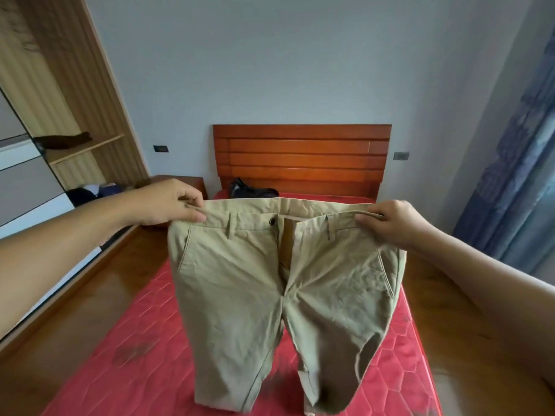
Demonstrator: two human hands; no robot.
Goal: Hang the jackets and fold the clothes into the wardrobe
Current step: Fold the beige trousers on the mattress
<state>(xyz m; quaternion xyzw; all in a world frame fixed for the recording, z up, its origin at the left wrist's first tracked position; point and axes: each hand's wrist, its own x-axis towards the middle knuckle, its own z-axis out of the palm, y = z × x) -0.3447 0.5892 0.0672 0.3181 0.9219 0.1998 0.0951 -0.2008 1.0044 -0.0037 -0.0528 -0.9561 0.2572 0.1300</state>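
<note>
A pair of khaki trousers (pixel 246 283) hangs spread out in front of me above the red mattress (pixel 135 340), front side facing me, fly unbuttoned. My left hand (pixel 168 202) pinches the left end of the waistband. At the other end, my right hand (pixel 396 222) grips the waistband. The legs droop down onto the mattress, their lower ends crumpled. A dark garment (pixel 252 189) lies at the head of the bed by the wooden headboard (pixel 303 154). The open wardrobe (pixel 69 94) stands at the left, with a dark folded item (pixel 64 141) on its shelf.
A small pile of dark and blue clothes (pixel 93 192) sits low in the wardrobe. A wooden nightstand (pixel 186 181) stands beside the bed. Wooden floor runs along both sides of the mattress. Blue curtains (pixel 516 160) hang at the right.
</note>
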